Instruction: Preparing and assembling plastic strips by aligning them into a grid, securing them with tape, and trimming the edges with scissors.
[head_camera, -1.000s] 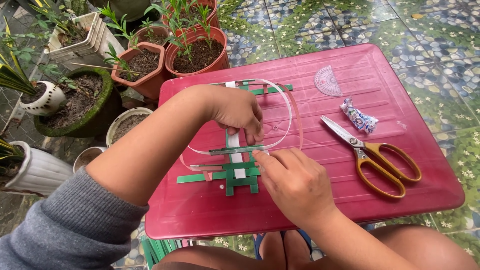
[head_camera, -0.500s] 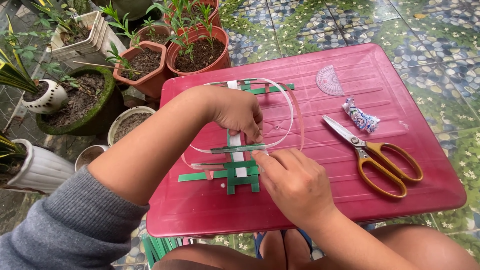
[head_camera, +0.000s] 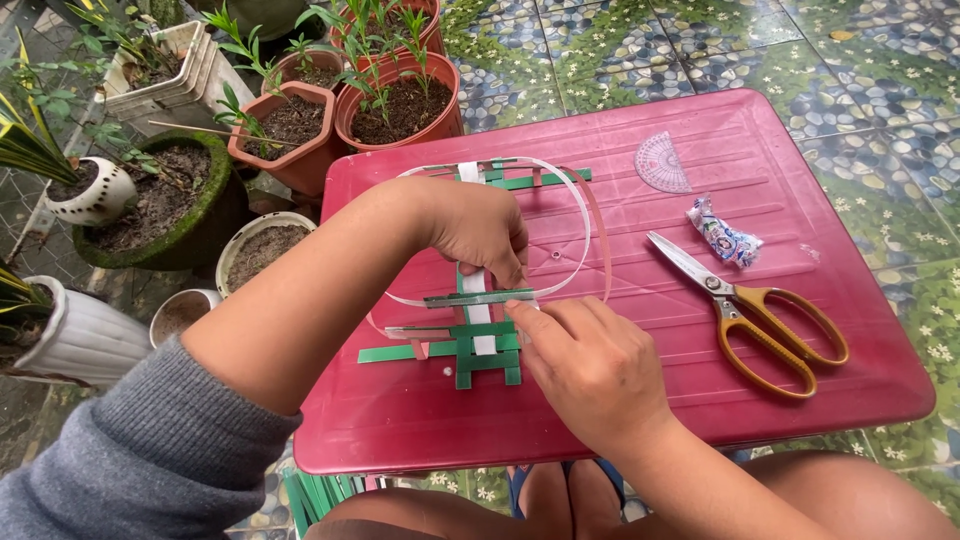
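A person sits over a red plastic tabletop (head_camera: 800, 400), weaving flat strips into a mat. The left hand (head_camera: 485, 230) reaches across from the left, fingers closed on a loose green strip (head_camera: 478, 297) lying crosswise over an upright white strip (head_camera: 473, 290). The right hand (head_camera: 590, 365) pinches that same green strip at its right end, thumb and fingertips together. Just below the hands sits the small woven patch (head_camera: 480, 350) of green and white strips, flat at the tabletop's middle. Long pale strips (head_camera: 585, 240) loop away from it toward the far edge. This looks like the step of setting a new cross strip; next it likely needs sliding down snug against the patch. To the right lie yellow-handled scissors (head_camera: 750, 310), a small wrapped packet (head_camera: 722, 232) and a clear protractor (head_camera: 662, 163). Potted plants (head_camera: 395, 95) stand on the tiled ground beyond.
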